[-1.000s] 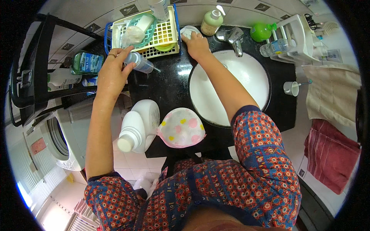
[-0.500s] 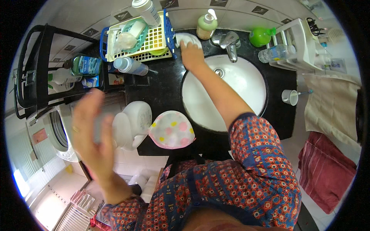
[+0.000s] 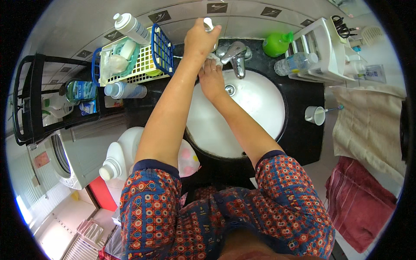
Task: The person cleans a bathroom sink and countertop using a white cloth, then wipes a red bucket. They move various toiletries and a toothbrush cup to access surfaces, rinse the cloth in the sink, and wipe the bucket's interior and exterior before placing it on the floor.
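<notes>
Behind the basin, my left hand (image 3: 200, 40) is closed round a pump bottle; its white pump head (image 3: 208, 24) shows above the fingers. Most of the bottle is hidden by the hand, and I cannot tell whether it is raised off the counter. Just below, my right hand (image 3: 211, 79) presses its fingers onto a white cloth (image 3: 215, 57) on the black counter, between the basin's back rim and the tap (image 3: 236, 56). The white oval basin (image 3: 255, 117) lies under my right forearm.
Left of my hands stands a cream and blue basket (image 3: 162, 52), with a white-capped bottle (image 3: 125, 90) before it. At right are a green bottle (image 3: 277, 44), a clear plastic bottle (image 3: 296, 63), a white rack (image 3: 318, 52) and a white mug (image 3: 315, 115). A dotted pouch (image 3: 188, 160) lies near my left forearm.
My left hand has swung from the left side across to the back and taken hold of the pump bottle. My right hand has slid the cloth right, toward the tap. The view has shifted slightly.
</notes>
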Motion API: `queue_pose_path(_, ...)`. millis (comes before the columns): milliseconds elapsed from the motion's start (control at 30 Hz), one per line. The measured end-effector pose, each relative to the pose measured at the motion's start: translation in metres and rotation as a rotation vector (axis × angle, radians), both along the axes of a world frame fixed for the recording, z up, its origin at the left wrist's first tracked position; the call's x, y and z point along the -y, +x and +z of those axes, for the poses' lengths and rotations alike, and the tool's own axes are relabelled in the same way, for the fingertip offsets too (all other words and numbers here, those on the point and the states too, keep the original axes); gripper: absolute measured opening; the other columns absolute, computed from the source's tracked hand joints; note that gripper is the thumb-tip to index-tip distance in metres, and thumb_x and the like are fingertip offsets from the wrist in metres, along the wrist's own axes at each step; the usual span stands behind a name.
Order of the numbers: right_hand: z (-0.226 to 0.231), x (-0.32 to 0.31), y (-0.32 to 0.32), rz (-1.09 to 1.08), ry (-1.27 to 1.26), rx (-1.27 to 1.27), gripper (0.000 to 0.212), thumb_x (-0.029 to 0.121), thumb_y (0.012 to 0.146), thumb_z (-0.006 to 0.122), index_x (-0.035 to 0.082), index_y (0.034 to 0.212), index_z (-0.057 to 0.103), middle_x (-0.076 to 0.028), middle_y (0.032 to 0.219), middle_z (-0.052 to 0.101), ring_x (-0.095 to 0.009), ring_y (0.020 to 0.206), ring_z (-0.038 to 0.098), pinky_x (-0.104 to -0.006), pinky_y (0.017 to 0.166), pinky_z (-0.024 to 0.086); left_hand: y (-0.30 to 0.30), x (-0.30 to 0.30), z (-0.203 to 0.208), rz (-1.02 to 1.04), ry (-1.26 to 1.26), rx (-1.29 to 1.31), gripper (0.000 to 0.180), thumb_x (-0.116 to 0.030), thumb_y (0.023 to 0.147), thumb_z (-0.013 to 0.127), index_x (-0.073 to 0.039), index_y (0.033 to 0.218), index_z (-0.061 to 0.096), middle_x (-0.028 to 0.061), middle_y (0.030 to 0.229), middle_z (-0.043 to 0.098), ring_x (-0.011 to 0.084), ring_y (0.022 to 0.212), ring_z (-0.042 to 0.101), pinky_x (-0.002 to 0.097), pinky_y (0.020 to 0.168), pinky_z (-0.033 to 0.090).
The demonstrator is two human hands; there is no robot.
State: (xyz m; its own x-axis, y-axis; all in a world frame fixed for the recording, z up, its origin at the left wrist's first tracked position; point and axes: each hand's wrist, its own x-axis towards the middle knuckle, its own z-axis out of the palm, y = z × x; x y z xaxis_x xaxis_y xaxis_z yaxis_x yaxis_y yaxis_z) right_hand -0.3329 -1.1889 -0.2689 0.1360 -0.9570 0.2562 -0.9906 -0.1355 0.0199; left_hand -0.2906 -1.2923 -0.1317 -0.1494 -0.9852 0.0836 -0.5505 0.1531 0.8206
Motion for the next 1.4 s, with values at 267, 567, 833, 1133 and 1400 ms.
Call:
queue_pose_path(267,-0.018,0.027,0.002,-0.081,0.02,0.23,0.05,0.013,0.085,0.047,-0.002,0.133,0.042,-0.029,0.136,0.04,-0.043,0.126,0.038,-0.0487,0.102,0.033,0.036,-0.068,0.041,0.073,0.2,-0.619,0.017,-0.006,0.085,0.059,0.0,0.1,0.058,0.0069,0.071,0.06,0.0112,0.055,0.056,0.023,0.047,0.045)
queue_pose_path(567,0.009,0.074,0.003,-0.12,0.024,0.24,0.047,0.012,0.083,0.047,-0.003,0.128,0.048,-0.03,0.13,0.044,-0.041,0.123,0.04,-0.0472,0.107,0.024,0.117,-0.206,0.084,0.249,0.384,-0.513,0.011,-0.007,0.089,0.059,-0.003,0.099,0.058,0.0038,0.071,0.06,0.0087,0.058,0.058,0.0211,0.049,0.046)
queue_pose_path(833,-0.001,0.045,0.002,0.193,-0.061,0.232,0.047,0.006,0.082,0.048,0.014,0.128,0.054,-0.02,0.128,0.049,-0.038,0.12,0.044,-0.0483,0.102,0.03,0.161,-0.261,0.052,0.175,0.569,-0.469,0.012,-0.001,0.087,0.059,-0.003,0.099,0.058,0.0036,0.073,0.06,0.0094,0.063,0.061,0.0206,0.05,0.048)
queue_pose_path(1133,-0.006,0.002,0.023,0.338,-0.083,0.245,0.045,0.007,0.079,0.05,0.013,0.124,0.055,-0.02,0.125,0.051,-0.039,0.113,0.047,-0.0482,0.098,0.034,0.166,-0.263,0.045,0.107,0.545,-0.46,0.012,0.001,0.086,0.06,-0.003,0.097,0.058,0.004,0.079,0.061,0.0088,0.066,0.063,0.0199,0.052,0.05)
queue_pose_path(1400,-0.001,0.056,0.019,0.166,-0.106,0.222,0.042,0.007,0.081,0.049,0.013,0.122,0.057,-0.023,0.121,0.052,-0.041,0.111,0.047,-0.0478,0.096,0.036,0.159,-0.251,0.045,0.047,0.563,-0.459,0.011,0.001,0.087,0.058,-0.004,0.098,0.057,0.0045,0.077,0.062,0.0088,0.067,0.063,0.0196,0.051,0.049)
